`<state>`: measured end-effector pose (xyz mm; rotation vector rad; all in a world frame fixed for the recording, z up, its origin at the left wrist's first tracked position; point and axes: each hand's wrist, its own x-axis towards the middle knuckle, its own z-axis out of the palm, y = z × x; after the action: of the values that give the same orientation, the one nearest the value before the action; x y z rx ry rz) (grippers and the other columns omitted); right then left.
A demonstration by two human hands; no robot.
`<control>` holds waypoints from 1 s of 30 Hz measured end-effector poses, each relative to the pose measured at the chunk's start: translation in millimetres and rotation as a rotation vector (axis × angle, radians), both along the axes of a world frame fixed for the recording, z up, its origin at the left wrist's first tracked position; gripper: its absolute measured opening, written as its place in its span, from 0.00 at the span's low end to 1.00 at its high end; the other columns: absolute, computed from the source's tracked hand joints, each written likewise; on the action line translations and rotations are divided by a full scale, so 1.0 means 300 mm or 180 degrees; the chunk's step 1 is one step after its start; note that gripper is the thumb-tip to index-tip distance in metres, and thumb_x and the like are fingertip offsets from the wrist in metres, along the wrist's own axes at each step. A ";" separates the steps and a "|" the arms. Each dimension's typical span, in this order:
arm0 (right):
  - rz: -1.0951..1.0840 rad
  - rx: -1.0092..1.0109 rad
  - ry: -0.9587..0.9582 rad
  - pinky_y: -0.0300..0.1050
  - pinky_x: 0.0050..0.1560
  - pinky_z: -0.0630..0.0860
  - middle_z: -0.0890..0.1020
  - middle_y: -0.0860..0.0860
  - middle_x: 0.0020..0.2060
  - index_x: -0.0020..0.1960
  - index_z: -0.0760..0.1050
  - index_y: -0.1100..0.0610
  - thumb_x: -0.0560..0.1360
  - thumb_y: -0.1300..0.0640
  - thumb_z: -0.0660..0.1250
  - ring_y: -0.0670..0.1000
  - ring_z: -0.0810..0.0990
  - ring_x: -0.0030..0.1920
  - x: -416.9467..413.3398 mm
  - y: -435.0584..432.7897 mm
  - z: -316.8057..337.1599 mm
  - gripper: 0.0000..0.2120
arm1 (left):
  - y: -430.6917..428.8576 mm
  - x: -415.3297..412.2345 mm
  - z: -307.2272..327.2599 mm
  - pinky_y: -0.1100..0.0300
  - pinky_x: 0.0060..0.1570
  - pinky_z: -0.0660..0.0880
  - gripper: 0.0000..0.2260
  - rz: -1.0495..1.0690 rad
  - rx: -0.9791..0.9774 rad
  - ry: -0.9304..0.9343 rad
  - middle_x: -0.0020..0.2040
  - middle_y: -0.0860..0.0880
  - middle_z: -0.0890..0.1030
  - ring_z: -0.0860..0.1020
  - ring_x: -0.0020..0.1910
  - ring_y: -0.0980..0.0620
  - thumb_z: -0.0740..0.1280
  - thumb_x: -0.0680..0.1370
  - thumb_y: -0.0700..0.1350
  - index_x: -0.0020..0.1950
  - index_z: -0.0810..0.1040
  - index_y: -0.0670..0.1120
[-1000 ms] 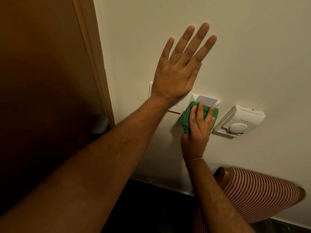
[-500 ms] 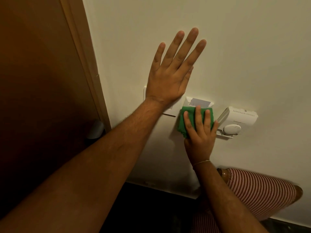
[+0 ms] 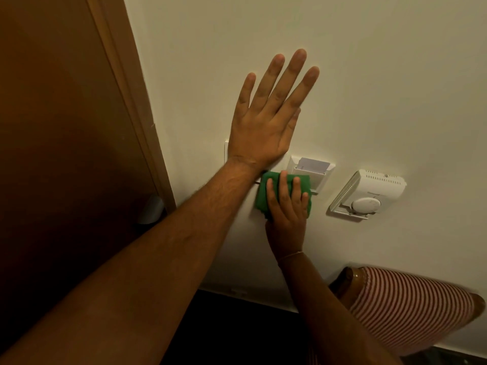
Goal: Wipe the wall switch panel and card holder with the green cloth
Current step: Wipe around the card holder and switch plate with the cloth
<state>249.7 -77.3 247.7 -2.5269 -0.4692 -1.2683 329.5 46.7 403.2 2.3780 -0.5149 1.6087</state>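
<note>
Left hand [image 3: 266, 122] flat, fingers spread, on wall over switch panel [image 3: 226, 151]. Right hand [image 3: 286, 206] presses cloth [image 3: 263, 196] at card holder's [image 3: 320, 177] 8 o'clock. Thermostat [image 3: 369, 193] lettering unreadable.

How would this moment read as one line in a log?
left hand: flat on wall | right hand: pressing green cloth below card holder | stage: wiping

Two hands: the left hand [image 3: 266, 127] and the right hand [image 3: 286, 206]. One green cloth [image 3: 266, 192], one card holder [image 3: 313, 171] holding one card [image 3: 313, 164], one thermostat [image 3: 369, 194], one striped cushion [image 3: 411, 309].
</note>
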 end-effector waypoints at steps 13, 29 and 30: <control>0.0197 0.0280 -0.0023 0.56 0.84 0.41 0.64 0.56 0.80 0.79 0.65 0.57 0.78 0.64 0.63 0.54 0.43 0.85 -0.008 0.026 0.041 0.29 | -0.001 0.007 -0.001 0.42 0.90 0.41 0.33 0.0104 0.0057 -0.0027 0.92 0.53 0.36 0.34 0.90 0.52 0.55 0.93 0.47 0.91 0.37 0.56; 0.0042 0.0868 -0.0244 0.63 0.83 0.43 0.52 0.48 0.84 0.79 0.65 0.58 0.80 0.67 0.62 0.57 0.45 0.85 0.016 -0.045 0.042 0.28 | -0.005 -0.005 0.002 0.42 0.90 0.41 0.37 0.0108 0.0044 0.0036 0.89 0.55 0.32 0.34 0.90 0.52 0.59 0.91 0.44 0.91 0.37 0.56; 0.0009 0.0759 -0.0245 0.63 0.83 0.43 0.54 0.48 0.83 0.79 0.65 0.57 0.81 0.64 0.61 0.57 0.45 0.85 0.018 -0.027 0.044 0.26 | -0.006 -0.007 0.003 0.43 0.90 0.41 0.37 0.0110 0.0039 0.0052 0.89 0.55 0.32 0.34 0.90 0.52 0.59 0.91 0.44 0.91 0.37 0.56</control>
<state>255.1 -85.5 260.9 -2.2865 -0.3163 -1.3380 327.3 44.8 404.1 2.4198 -0.4845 1.6037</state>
